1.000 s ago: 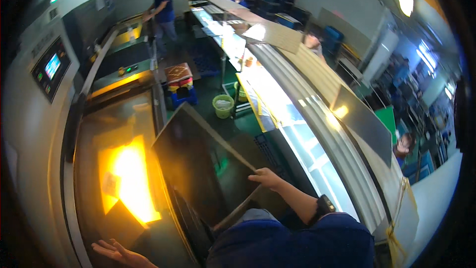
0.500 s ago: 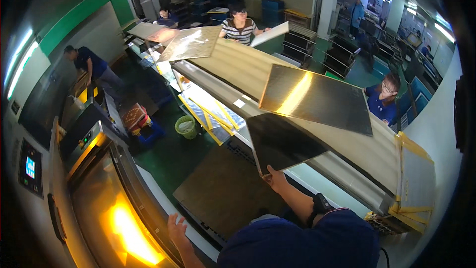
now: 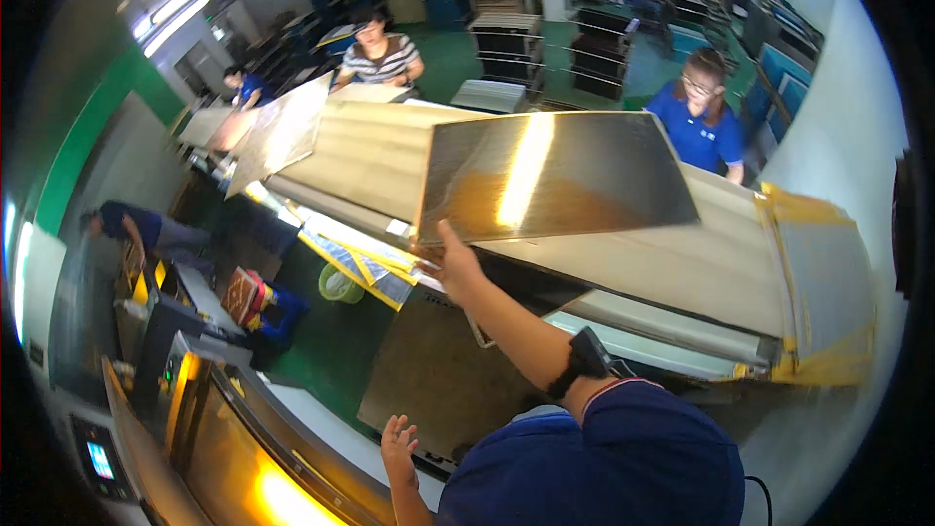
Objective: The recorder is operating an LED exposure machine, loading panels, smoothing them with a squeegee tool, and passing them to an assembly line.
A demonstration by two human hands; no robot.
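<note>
A large dark panel with a glossy face and a bright streak of reflected light lies across the long beige bench surface. My right hand reaches out to its near left corner, thumb over the edge and fingers partly hidden below it. Under that panel and beyond my forearm, part of a second, black panel shows; the arm and the upper panel cover the rest. My left hand is raised beside the glowing machine, fingers apart and holding nothing.
At lower left stands a machine with an amber-lit window and a small screen. Two co-workers stand across the bench. Yellow-edged sheets, a green bin and a blue crate lie left of it.
My right hand has gone from the black panel's near corner to the glossy panel's left corner. The black panel is now mostly covered. The striped-shirt co-worker's pale panel has come down.
</note>
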